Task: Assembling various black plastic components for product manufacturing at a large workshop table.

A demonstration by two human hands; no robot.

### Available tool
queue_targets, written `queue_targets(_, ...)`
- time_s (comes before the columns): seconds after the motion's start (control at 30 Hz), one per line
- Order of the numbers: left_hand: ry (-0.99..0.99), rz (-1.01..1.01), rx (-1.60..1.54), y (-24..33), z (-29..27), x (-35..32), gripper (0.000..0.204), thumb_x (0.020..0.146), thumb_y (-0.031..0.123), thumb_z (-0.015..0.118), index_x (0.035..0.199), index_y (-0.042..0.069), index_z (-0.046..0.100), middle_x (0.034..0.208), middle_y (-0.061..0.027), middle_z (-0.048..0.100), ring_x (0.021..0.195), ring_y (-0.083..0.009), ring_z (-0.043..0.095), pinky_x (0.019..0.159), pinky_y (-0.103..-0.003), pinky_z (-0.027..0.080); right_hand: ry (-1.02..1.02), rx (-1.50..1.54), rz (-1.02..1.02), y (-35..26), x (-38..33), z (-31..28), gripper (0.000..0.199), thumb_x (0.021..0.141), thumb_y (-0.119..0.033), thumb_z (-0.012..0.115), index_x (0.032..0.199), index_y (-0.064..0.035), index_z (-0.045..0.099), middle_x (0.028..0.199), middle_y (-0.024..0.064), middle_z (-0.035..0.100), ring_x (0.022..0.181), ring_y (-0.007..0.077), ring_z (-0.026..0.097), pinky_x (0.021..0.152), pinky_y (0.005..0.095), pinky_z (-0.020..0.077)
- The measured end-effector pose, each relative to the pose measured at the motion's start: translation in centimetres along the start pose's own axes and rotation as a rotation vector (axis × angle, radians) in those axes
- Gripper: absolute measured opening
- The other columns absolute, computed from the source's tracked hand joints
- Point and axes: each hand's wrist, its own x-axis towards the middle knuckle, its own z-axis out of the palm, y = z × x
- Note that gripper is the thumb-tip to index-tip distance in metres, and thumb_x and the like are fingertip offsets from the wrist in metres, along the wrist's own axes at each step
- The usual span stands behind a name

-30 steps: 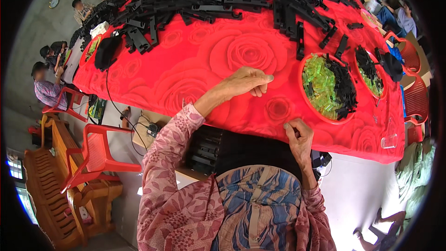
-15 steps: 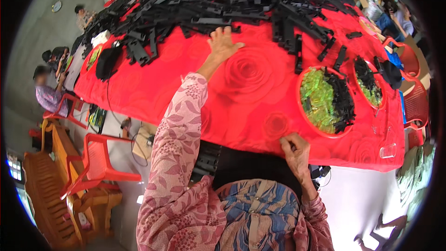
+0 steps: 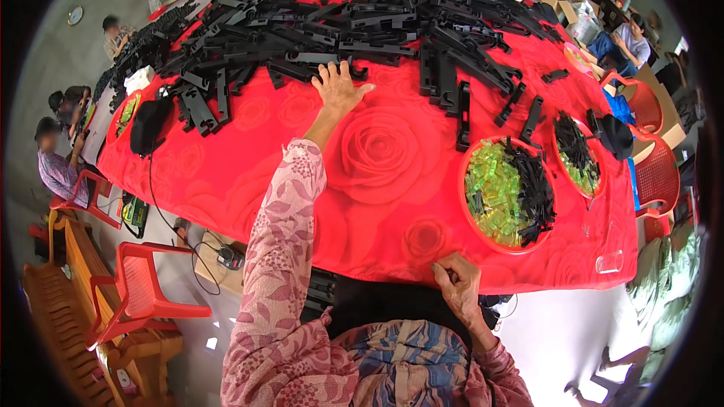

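A broad heap of long black plastic pieces lies across the far half of a table with a red rose-print cloth. My left hand reaches out to the heap's near edge, palm down, fingers spread, with nothing visible in it. Its fingertips are at the closest black pieces; I cannot tell whether they touch. At the near table edge rests my right hand, fingers curled together; whatever they may hold is hidden. Beyond it stands a round red-orange basin holding yellow-green translucent pieces and small black parts.
A second basin with similar parts stands farther right. A clear plastic piece lies near the right corner. At left, a dark lamp-like object trails a cable off the table. Red chairs and several seated people surround the table.
The view has tilted up, showing more of the far side. My left hand has moved slightly farther towards the black pieces. My right hand stays curled at the near edge.
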Motion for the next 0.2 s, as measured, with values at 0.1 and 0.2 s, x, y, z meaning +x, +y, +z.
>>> queue_targets(0.1, 0.038, 0.015, -0.016, -0.2, 0.5, 0.4, 0.099, 0.071, 0.072, 0.065, 0.140, 0.005, 0.040, 0.140, -0.0208, 0.039, 0.136, -0.0422, 0.027, 0.106, -0.063, 0.021, -0.012, 0.007, 0.025, 0.4, 0.1, 0.1, 0.010, 0.081, -0.002, 0.070, 0.075, 0.0002, 0.062, 0.064, 0.0064, 0.055, 0.050, 0.0120, 0.046, 0.046, 0.0275, 0.0346)
queue_targets(0.2, 0.055, 0.021, -0.033, -1.2, 1.1, 1.1, 0.096, 0.072, 0.073, 0.063, 0.139, 0.007, 0.042, 0.145, -0.0212, 0.036, 0.137, -0.0431, 0.026, 0.107, -0.066, 0.018, -0.008, 0.030, 0.078, 0.5, -0.1, 0.4, 0.010, 0.084, -0.007, 0.069, 0.076, -0.0015, 0.065, 0.067, 0.0012, 0.058, 0.052, 0.0082, 0.043, 0.047, 0.0251, 0.0311)
